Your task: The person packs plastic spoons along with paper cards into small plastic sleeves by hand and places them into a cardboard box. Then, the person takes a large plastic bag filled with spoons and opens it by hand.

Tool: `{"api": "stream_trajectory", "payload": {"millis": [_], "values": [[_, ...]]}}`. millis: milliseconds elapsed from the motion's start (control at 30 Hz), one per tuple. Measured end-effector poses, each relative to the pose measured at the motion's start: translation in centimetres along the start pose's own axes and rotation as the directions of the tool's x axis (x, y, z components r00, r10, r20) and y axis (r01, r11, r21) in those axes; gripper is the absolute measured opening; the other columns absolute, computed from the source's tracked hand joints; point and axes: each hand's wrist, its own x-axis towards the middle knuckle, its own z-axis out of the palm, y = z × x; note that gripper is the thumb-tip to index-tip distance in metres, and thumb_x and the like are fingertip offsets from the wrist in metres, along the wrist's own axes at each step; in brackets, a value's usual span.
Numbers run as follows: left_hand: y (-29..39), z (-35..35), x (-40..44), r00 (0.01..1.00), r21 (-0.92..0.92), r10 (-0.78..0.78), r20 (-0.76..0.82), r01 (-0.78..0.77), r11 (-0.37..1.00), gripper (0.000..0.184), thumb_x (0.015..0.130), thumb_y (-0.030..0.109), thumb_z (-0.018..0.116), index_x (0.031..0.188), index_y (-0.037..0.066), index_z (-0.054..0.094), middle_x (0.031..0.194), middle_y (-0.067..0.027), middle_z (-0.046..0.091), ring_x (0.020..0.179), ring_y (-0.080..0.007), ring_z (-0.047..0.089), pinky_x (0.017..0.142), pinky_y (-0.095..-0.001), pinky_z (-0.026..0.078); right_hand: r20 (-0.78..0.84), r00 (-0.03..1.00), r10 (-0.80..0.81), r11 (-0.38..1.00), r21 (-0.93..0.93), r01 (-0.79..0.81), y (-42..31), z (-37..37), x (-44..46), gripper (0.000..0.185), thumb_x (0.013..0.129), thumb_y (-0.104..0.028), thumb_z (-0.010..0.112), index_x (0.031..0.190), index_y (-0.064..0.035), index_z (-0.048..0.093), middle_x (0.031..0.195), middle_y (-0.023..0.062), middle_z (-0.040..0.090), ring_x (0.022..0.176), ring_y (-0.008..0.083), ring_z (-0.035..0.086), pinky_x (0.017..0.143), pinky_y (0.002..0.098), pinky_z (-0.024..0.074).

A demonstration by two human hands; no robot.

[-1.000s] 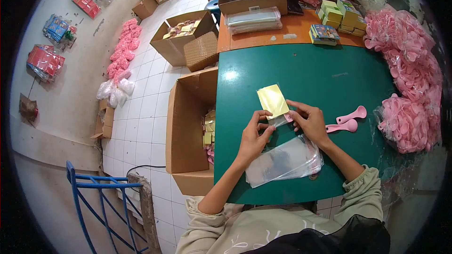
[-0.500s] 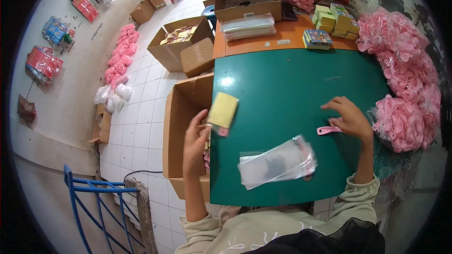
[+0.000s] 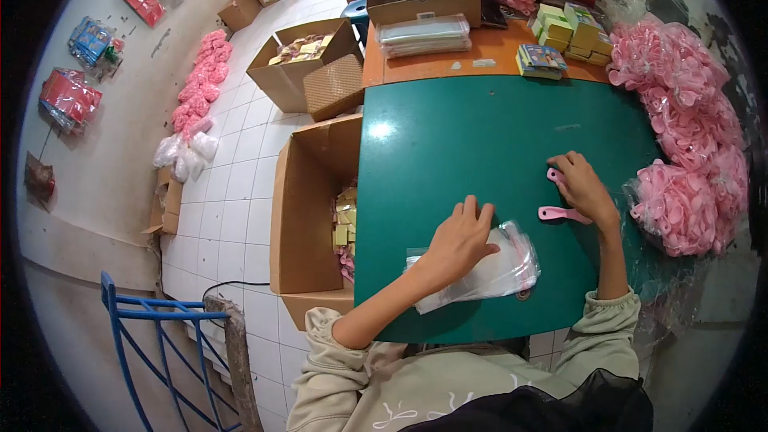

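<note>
Lying on the green table (image 3: 456,136): two pink spoons, both at the right hand (image 3: 582,192), near the table's right side.
Upper pink spoon (image 3: 554,178): its handle end points to the upper left; the long axis slopes down to the right, and the rest is hidden under the hand.
Lower pink spoon (image 3: 562,214): its handle end points left, the long axis running nearly level and dipping slightly to the right; its bowl is hidden by the hand.
Right hand: back upward, reaching in from the lower right, wrist bent leftward, fingers curled over the upper spoon; whether they pinch it, I cannot tell.
Clear plastic bags (image 3: 512,272): a slightly fanned stack near the table's front edge, long axis rising from lower left to upper right.
Left hand (image 3: 462,244): back upward over the bags, forearm slanting up to the right, fingers lightly spread and pointing away from the body, thumb apart; contact with the bags cannot be told.
Cardboard box (image 3: 312,208): open, left of the table, with yellow packets (image 3: 344,220) inside.
</note>
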Motion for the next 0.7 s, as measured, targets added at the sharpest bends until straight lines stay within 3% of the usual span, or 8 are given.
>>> {"api": "stream_trajectory", "payload": {"millis": [67, 167, 200, 300, 367, 500, 600, 700], "values": [[-0.8, 0.5, 0.5, 1.000, -0.171, 0.007, 0.013, -0.005, 0.985, 0.036, 0.075, 0.012, 0.069, 0.105, 0.001, 0.052, 0.097, -0.0154, 0.050, 0.082, -0.0313, 0.057, 0.073, -0.0391, 0.048, -0.027, 1.000, 0.014, 0.996, 0.091, -0.012, -0.6, 0.0, 0.3, 0.025, 0.081, 0.000, 0.055, 0.105, -0.0032, 0.059, 0.091, 0.0135, 0.052, 0.089, 0.0298, 0.051, 0.080, 0.0403, 0.0432], [-1.5, 0.4, 0.5, 0.994, -0.376, -0.015, 0.109, 0.055, 0.925, 0.032, 0.075, 0.007, 0.068, 0.103, 0.001, 0.054, 0.093, -0.0134, 0.052, 0.082, -0.0286, 0.056, 0.072, -0.0372, 0.046, -0.176, 0.981, -0.080, 0.995, 0.047, 0.090, -2.1, -0.8, 1.0, 0.024, 0.082, 0.001, 0.055, 0.106, -0.0027, 0.060, 0.089, 0.0129, 0.052, 0.085, 0.0276, 0.054, 0.076, 0.0363, 0.0456], [-1.7, 0.3, 0.4, 0.988, -0.433, -0.028, 0.149, 0.091, 0.897, 0.030, 0.075, 0.005, 0.067, 0.102, 0.002, 0.054, 0.091, -0.0126, 0.052, 0.083, -0.0277, 0.055, 0.072, -0.0366, 0.046, -0.269, 0.961, -0.057, 0.989, 0.118, 0.092, -3.3, -1.3, 1.2, 0.023, 0.082, 0.000, 0.056, 0.105, -0.0021, 0.061, 0.088, 0.0121, 0.053, 0.083, 0.0253, 0.055, 0.073, 0.0343, 0.0461], [-1.9, 0.0, 0.5, 0.988, -0.465, -0.061, 0.141, 0.120, 0.877, 0.025, 0.075, 0.005, 0.066, 0.097, 0.002, 0.056, 0.083, -0.0103, 0.053, 0.081, -0.0247, 0.054, 0.071, -0.0347, 0.045, -0.467, 0.884, 0.027, 0.941, 0.311, 0.136, -6.5, -1.9, 1.1, 0.020, 0.082, -0.002, 0.059, 0.102, -0.0007, 0.061, 0.085, 0.0099, 0.057, 0.075, 0.0184, 0.058, 0.066, 0.0291, 0.0471], [-2.1, 0.2, 0.5, 0.999, -0.372, -0.016, 0.052, 0.034, 0.928, 0.023, 0.074, 0.005, 0.067, 0.094, 0.002, 0.056, 0.081, -0.0101, 0.053, 0.078, -0.0238, 0.055, 0.068, -0.0347, 0.046, -0.528, 0.847, 0.068, 0.893, 0.410, 0.184, -7.3, -1.6, 0.7, 0.018, 0.082, -0.002, 0.061, 0.100, -0.0005, 0.062, 0.082, 0.0084, 0.060, 0.070, 0.0140, 0.059, 0.062, 0.0265, 0.0471], [-2.3, 0.9, 0.3, 0.988, -0.255, 0.081, -0.131, -0.112, 0.960, 0.022, 0.075, 0.007, 0.067, 0.092, 0.001, 0.055, 0.078, -0.0107, 0.057, 0.072, -0.0234, 0.058, 0.065, -0.0342, 0.048, -0.428, 0.899, 0.088, 0.850, 0.504, 0.157, -7.5, -1.0, 0.5, 0.013, 0.082, -0.003, 0.061, 0.095, -0.0001, 0.062, 0.075, 0.0067, 0.061, 0.066, 0.0115, 0.057, 0.061, 0.0259, 0.0468], [-2.2, -0.2, 0.5, 0.998, -0.417, -0.061, -0.007, 0.053, 0.907, 0.022, 0.076, 0.008, 0.067, 0.094, 0.002, 0.056, 0.081, -0.0113, 0.061, 0.072, -0.0240, 0.061, 0.066, -0.0347, 0.049, -0.350, 0.934, 0.074, 0.860, 0.496, 0.118, -7.2, -0.7, 0.6, 0.010, 0.082, -0.003, 0.061, 0.091, -0.0001, 0.062, 0.073, 0.0065, 0.061, 0.064, 0.0119, 0.057, 0.060, 0.0260, 0.0466], [-2.2, -0.8, 0.7, 0.988, -0.446, -0.143, -0.058, 0.103, 0.889, 0.022, 0.078, 0.009, 0.067, 0.097, 0.002, 0.058, 0.083, -0.0111, 0.064, 0.072, -0.0232, 0.062, 0.067, -0.0335, 0.050, -0.299, 0.953, 0.050, 0.876, 0.471, 0.102, -6.9, -0.3, 0.7, 0.008, 0.082, -0.003, 0.061, 0.089, -0.0001, 0.061, 0.072, 0.0064, 0.060, 0.063, 0.0122, 0.056, 0.059, 0.0263, 0.0463]]}}
